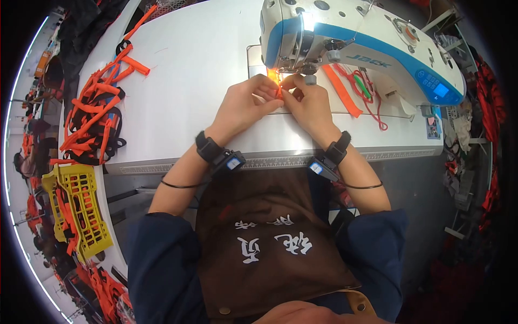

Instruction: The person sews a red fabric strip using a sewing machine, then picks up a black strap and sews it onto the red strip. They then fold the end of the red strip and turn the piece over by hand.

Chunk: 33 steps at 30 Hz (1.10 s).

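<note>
Under the head of a white and blue sewing machine (345, 40), both my hands meet at a small orange fabric strip (279, 93). My left hand (245, 102) pinches it from the left, thumb and fingers closed together. From the other side my right hand (310, 102) pinches the same strip with its fingertips. The machine's lamp lights the cloth brightly near the needle area, and the fingers partly hide it. Each wrist wears a black strap with a small device.
A tangled pile of orange and black strips (94, 110) lies on the table's left. Right of my hands are a flat orange strip (342, 90), red cord and green-handled tool (362, 86). A yellow basket (83, 210) hangs lower left. A ruler edge (270, 162) runs along the front.
</note>
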Each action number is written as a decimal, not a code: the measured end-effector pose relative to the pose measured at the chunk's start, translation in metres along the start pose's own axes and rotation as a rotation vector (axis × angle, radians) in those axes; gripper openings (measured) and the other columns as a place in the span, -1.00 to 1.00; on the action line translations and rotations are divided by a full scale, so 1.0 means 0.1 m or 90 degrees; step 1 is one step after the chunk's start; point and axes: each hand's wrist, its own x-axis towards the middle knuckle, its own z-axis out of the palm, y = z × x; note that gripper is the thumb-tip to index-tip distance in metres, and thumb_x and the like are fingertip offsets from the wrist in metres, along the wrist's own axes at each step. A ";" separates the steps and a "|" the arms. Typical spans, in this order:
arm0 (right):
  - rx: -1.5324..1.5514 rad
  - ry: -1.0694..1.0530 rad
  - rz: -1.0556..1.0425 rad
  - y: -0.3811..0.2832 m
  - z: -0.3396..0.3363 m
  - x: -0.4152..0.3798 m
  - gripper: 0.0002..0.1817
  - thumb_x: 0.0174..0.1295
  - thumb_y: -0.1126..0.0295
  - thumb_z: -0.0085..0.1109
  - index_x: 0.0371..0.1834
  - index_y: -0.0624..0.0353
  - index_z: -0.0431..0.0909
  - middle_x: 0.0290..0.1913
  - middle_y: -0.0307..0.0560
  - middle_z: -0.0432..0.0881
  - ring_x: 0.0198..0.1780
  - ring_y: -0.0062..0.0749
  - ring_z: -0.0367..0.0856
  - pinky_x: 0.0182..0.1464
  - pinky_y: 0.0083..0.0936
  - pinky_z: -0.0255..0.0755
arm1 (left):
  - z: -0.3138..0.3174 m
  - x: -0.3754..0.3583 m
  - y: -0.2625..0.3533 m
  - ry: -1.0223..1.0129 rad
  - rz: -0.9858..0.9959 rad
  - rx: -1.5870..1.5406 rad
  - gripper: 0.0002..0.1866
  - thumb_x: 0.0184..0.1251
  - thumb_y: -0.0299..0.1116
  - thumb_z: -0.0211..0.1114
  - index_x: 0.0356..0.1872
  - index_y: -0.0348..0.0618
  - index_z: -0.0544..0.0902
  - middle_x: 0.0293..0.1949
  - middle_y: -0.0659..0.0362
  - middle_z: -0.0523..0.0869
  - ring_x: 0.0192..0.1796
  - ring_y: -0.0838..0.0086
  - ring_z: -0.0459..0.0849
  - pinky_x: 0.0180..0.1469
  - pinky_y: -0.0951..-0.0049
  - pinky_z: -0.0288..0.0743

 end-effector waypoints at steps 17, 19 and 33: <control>0.277 -0.049 0.097 0.08 0.02 0.04 -0.77 0.44 0.35 0.38 -0.05 0.31 0.82 -0.29 -0.06 0.88 -0.36 -0.47 0.88 -0.30 -0.55 0.63 | 0.09 -0.06 -0.19 0.038 -0.108 -0.117 -0.81 0.59 -0.37 0.34 0.04 -0.26 0.74 -0.08 0.16 0.89 -0.01 0.51 0.80 0.04 0.44 0.63; 0.333 -0.064 0.138 0.10 0.00 0.06 -0.76 0.43 0.32 0.40 -0.07 0.32 0.82 -0.33 -0.06 0.87 -0.38 -0.48 0.87 -0.34 -0.56 0.62 | 0.10 -0.06 -0.22 0.044 -0.100 -0.155 -0.80 0.61 -0.37 0.32 0.06 -0.26 0.74 -0.09 0.15 0.88 0.00 0.50 0.80 0.07 0.43 0.63; 0.434 -0.115 0.174 0.22 -0.01 0.19 -0.75 0.40 0.38 0.46 -0.10 0.42 0.78 -0.39 -0.01 0.84 -0.49 -0.52 0.79 -0.55 -0.64 0.51 | 0.09 0.01 -0.21 0.046 -0.119 -0.224 -0.74 0.57 -0.45 0.37 0.16 -0.29 0.64 -0.06 0.09 0.86 0.05 0.45 0.84 0.08 0.46 0.66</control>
